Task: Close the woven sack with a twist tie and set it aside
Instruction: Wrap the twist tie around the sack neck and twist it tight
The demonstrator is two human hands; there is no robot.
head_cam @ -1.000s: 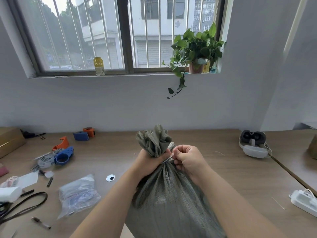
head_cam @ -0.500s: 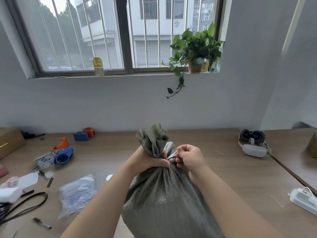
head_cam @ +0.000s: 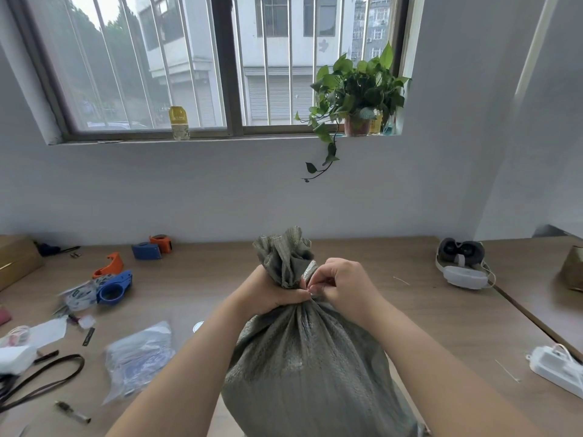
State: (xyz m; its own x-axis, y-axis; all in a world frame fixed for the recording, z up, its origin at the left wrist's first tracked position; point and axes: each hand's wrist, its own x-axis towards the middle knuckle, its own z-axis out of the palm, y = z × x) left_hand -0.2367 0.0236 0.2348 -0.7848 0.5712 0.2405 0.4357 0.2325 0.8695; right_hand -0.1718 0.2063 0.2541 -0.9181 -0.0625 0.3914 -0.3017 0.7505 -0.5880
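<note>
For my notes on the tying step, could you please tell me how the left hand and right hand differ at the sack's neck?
The left hand fully grips the woven sack at its gathered neck; the right hand only pinches with fingertips, apparently on the twist tie. The left hand sits left of the neck, the right hand right of it. Both are curled and meet at the neck.

Grey-green woven sack [head_cam: 303,367] is stood upright on table [head_cam: 441,326], neck bunched, mouth ruffled above; silvery tie [head_cam: 312,291] is glimpsed at neck.
</note>
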